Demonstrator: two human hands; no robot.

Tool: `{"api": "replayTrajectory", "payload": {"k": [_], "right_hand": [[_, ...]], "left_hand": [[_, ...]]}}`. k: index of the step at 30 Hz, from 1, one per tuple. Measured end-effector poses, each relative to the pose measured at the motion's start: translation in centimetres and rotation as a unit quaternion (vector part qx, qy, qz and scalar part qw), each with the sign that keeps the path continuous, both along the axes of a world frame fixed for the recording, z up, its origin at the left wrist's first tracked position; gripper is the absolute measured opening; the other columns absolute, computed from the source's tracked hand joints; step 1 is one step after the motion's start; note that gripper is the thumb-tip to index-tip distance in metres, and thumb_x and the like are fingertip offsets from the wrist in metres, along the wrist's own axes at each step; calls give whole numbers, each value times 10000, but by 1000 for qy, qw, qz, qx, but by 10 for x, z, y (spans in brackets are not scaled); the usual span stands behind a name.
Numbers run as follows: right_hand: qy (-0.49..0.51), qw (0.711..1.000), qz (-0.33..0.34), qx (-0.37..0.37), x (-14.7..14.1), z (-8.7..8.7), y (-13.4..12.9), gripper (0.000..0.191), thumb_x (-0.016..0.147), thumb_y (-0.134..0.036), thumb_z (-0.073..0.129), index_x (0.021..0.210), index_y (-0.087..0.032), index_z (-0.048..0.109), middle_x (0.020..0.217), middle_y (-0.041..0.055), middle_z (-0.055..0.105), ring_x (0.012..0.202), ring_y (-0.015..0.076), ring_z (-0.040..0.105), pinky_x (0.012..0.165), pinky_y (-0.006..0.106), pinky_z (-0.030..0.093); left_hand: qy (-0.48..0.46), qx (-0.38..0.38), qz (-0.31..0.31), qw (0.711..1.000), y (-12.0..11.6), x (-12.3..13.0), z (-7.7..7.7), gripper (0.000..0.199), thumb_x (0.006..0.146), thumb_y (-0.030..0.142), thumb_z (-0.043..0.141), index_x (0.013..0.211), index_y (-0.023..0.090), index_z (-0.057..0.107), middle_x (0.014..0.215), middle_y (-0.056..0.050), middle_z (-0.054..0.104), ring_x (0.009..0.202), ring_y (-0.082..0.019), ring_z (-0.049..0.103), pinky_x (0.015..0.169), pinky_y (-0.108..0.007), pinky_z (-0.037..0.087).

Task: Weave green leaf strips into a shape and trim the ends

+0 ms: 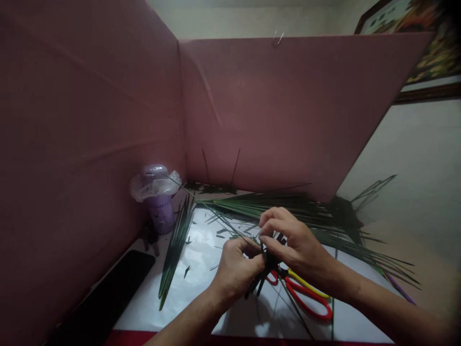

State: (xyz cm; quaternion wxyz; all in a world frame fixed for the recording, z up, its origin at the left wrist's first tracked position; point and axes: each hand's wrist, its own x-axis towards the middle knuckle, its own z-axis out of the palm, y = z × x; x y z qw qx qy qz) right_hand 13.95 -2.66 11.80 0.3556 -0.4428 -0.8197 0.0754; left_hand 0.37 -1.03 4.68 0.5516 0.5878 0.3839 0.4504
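Note:
Near the front of the table, my left hand (pixel 236 266) is closed on a small dark bundle of interlaced leaf strips (pixel 258 284), its cut ends sticking out below the fingers. My right hand (pixel 290 235) bends over the same bundle from the right, thumb and fingertips pinched on a narrow strip. The fingers cover much of the piece, so its exact shape is hidden. Beneath the hands lies a pair of scissors (pixel 309 305) with red and yellow handles. Long thin leaf strips stretch from the bundle toward the back left and the front right.
Long green palm leaves (pixel 252 204) spread across the back of the white sheet (pixel 201 278). Another leaf bundle (pixel 176 252) lies left, among small scraps. A purple tumbler (pixel 161 211) with clear plastic and a dark flat object (pixel 118 293) stand near the pink partition (pixel 259 115).

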Motion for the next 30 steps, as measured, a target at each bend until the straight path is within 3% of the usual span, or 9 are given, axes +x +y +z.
{"api": "replayTrajectory", "payload": {"k": [12, 20, 30], "right_hand": [[25, 999, -29, 21, 4, 2, -4, 157, 795, -103, 492, 695, -198, 567, 851, 33, 527, 816, 179, 497, 747, 337, 405], [2, 991, -70, 111, 15, -15, -20, 92, 798, -135, 525, 781, -211, 575, 1002, 70, 473, 959, 229, 476, 803, 393, 395], [-7, 988, -102, 118, 20, -31, -30, 69, 800, -149, 523, 766, -198, 557, 948, 77, 498, 912, 233, 504, 763, 386, 413]], "left_hand": [[-85, -60, -21, 994, 3, -2, 3, 153, 591, 200, 667, 709, 114, 621, 633, -20, 593, 538, -123, 536, 403, -198, 410], [-130, -74, -3, 989, 3, -5, 11, 153, 595, 207, 672, 691, 107, 607, 601, -19, 601, 496, -109, 525, 411, -206, 392], [-147, -96, -5, 985, 3, -3, 10, 138, 577, 157, 646, 689, 104, 585, 577, -25, 611, 465, -115, 540, 392, -203, 387]]}}
